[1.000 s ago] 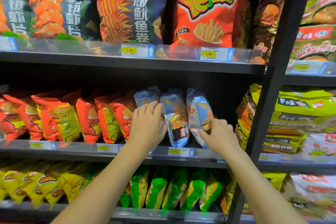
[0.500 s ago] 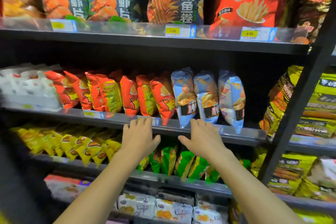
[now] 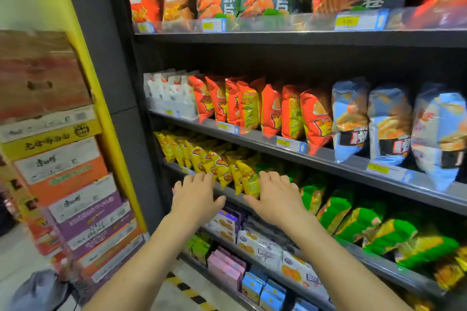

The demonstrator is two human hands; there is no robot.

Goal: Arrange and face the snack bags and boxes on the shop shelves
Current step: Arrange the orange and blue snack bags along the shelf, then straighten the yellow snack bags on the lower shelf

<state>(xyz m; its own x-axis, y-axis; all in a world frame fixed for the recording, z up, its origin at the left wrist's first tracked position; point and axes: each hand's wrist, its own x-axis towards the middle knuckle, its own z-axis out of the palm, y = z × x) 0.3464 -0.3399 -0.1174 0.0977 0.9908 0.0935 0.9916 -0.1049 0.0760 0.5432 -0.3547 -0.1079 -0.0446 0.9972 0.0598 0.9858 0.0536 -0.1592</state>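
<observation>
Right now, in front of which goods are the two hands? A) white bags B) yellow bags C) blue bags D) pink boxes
B: the left hand and the right hand, fingers spread, are just before the row of yellow bags.

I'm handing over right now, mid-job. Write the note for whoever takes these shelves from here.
Left hand: open, fingers spread, holding nothing.
Right hand: the same.
Both hover at the leaning yellow foil snack bags; contact unclear.
Looks done: red-orange foil bags and pale blue foil bags on the shelf above stand upright in rows.
Left: straighten the yellow bags, then probably the slumped green foil bags to their right.
</observation>
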